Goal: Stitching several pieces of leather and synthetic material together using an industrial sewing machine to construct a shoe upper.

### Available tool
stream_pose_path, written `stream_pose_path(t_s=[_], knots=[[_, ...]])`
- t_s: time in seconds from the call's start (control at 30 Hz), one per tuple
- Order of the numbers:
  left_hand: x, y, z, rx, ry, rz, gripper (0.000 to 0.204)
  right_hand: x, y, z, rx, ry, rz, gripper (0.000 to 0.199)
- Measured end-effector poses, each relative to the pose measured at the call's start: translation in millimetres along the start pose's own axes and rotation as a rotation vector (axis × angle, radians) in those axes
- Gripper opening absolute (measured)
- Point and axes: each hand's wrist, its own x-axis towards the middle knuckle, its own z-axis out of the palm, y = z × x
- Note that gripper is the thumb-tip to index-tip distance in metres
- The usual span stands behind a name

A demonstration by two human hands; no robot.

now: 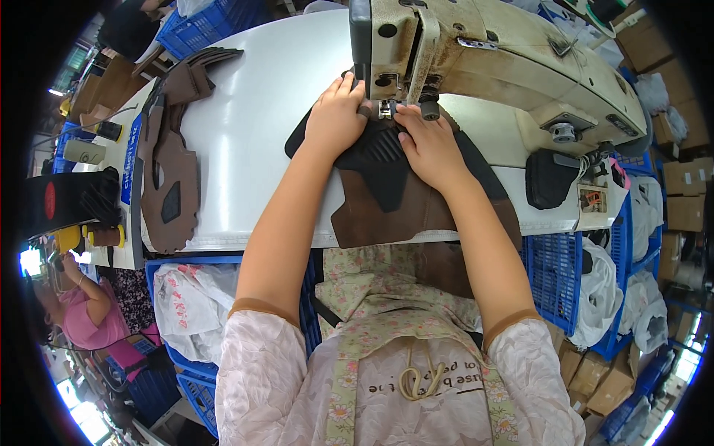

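as both hands lie flat, left hand [338, 119], right hand [428, 145], open grip pressing brown-black shoe piece [387, 197]

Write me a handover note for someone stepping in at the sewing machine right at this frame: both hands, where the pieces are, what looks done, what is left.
Left hand: flat, palm down on the black and brown shoe piece, fingers next to the presser foot.
Right hand: also pressed flat on the piece, just right of the foot; it grips nothing.
The piece lies under the head of the sewing machine on the white table, its brown end hanging over the near edge.
Done or left: a stack of brown cut pieces sits at the table's left; whether they are sewn cannot be told. No stitching on the current piece can be made out.
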Motion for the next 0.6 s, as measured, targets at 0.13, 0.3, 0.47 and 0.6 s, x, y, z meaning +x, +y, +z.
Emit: stream_pose_path(t_s=[0.13,0.3,0.47,0.6], knots=[[-16.7,0.0,-30.5,-0.568,0.156,-0.102,0.032,8.7,13.3,-12.0,0.250,-0.071,-0.008,0.035],[-81.0,53.1,-74.6,-0.337,0.069,-0.447,0.038,19.0,29.1,-41.7,0.097,-0.233,0.126,0.036],[-97.9,41.3,-57.2,-0.345,0.029,-0.575,0.043,14.3,33.2,-30.9,0.008,-0.106,-0.061,0.037],[-86.8,-2.2,-48.9,-0.367,0.185,-0.443,0.035,4.5,-2.5,-41.2,-0.118,-0.159,0.026,0.039]])
